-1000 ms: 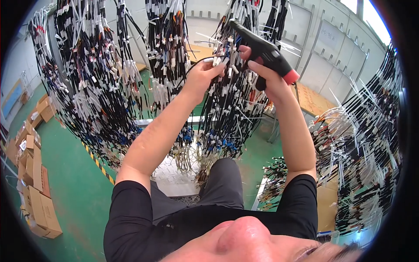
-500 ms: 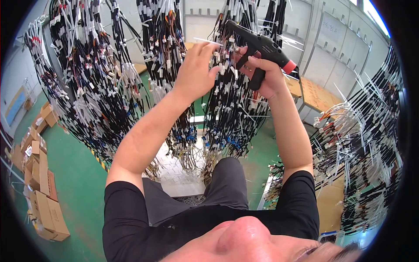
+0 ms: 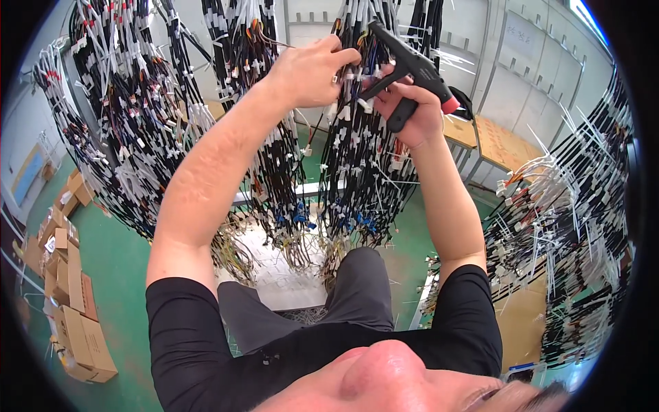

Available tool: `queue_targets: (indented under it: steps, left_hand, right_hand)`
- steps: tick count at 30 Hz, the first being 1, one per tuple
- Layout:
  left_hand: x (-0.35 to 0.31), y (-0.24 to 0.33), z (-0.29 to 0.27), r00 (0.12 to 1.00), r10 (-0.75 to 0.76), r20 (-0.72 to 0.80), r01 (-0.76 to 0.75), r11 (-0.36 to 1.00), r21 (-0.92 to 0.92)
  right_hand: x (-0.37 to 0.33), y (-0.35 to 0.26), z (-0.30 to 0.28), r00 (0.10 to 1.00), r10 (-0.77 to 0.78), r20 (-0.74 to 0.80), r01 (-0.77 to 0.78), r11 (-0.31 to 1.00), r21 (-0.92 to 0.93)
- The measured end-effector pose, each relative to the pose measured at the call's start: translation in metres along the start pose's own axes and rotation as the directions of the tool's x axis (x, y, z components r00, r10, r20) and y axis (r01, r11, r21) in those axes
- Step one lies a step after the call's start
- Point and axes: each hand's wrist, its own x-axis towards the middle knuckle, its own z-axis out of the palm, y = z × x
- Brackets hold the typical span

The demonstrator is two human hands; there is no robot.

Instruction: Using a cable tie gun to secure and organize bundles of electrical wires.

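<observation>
My right hand [image 3: 419, 113] is wrapped round the grip of a black cable tie gun [image 3: 419, 67] with a red end knob. The gun's nose points up and to the left, beside a hanging bundle of wire harnesses [image 3: 357, 144] with black sleeves and white connectors. At the left side of that same bundle is my left hand [image 3: 309, 72], its fingers bent and drawn together against the wires. What lies between those fingertips is hidden.
More harness bundles hang at the left [image 3: 137, 130], and another rack of harnesses [image 3: 576, 247] stands at the right. Below the bundles is a white board [image 3: 274, 281]. Cardboard boxes [image 3: 82, 343] line the floor at far left; a wooden table [image 3: 504, 147] stands behind.
My left hand has moved up and its spread fingers have closed in at the wires. A thin white strip near its fingertips no longer shows. The gun has shifted slightly up and turned steeper.
</observation>
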Motion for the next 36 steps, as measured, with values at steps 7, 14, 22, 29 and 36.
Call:
queue_targets:
  steps: [7,14,22,29,36]
  left_hand:
    - [-0.016,-0.005,-0.004,0.987,-0.155,0.042,0.153,0.987,0.05]
    - [-0.033,0.043,-0.02,0.988,-0.053,-0.147,0.086,0.969,0.23]
    - [0.02,0.05,-0.033,0.932,-0.363,0.011,0.297,0.745,-0.597]
    - [0.036,0.045,-0.017,0.883,-0.36,0.3,0.427,0.353,-0.833]
    - [0.03,0.008,-0.01,0.867,-0.355,0.349,0.428,0.17,-0.888]
  right_hand:
    - [-0.004,-0.018,-0.006,0.996,-0.029,0.079,0.026,0.999,0.038]
    - [-0.015,-0.053,0.011,0.998,0.057,-0.024,-0.059,0.995,-0.078]
    - [-0.027,-0.068,0.033,0.979,-0.026,0.204,0.049,0.993,-0.105]
    - [-0.02,-0.05,0.043,0.993,-0.042,0.11,0.062,0.981,-0.183]
    - [-0.025,-0.051,0.029,0.983,0.1,0.153,-0.056,0.962,-0.266]
